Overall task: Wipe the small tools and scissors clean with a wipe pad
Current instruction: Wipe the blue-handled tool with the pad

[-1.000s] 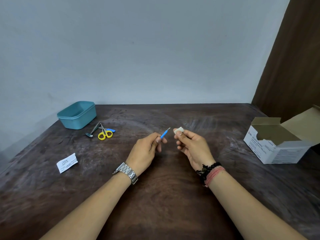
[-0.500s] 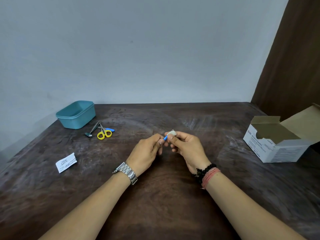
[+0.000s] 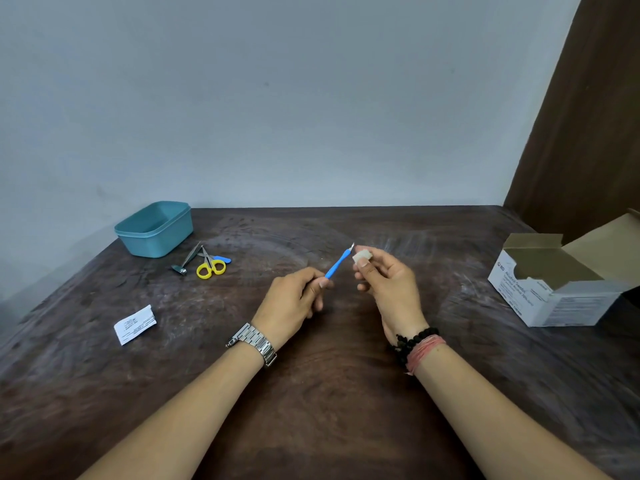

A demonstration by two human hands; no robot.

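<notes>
**A:** Walk me through it, biggest things first.

**B:** I see the dark wooden table (image 3: 329,393), an opened cardboard box (image 3: 554,289) at its right edge and a teal tub (image 3: 156,230) at far left. Just in front of the tub lie the yellow-handled scissors (image 3: 210,266) and the nail clipper (image 3: 185,261), touching or nearly so, with a blue-handled piece (image 3: 221,259) beside them. A torn white sachet (image 3: 135,324) sits nearer me on the left.

**A:** And the hands?

**B:** My left hand (image 3: 294,303) pinches the lower end of the blue tool (image 3: 337,265), which slants up and right, its thin metal tip free in the air. My right hand (image 3: 388,282) pinches the folded wipe pad (image 3: 362,255) between thumb and fingertips, just beside that tip, not on it.

**A:** How will it handle?

**B:** Light and stiff, I judge; the plastic handle gives a sure hold low down, where I have it. The tip looks fine and possibly sharp (I'd keep fingers behind the pad). The pad is soft and likely damp, so it should fold round the shaft; a gentle pinch is enough.
</notes>
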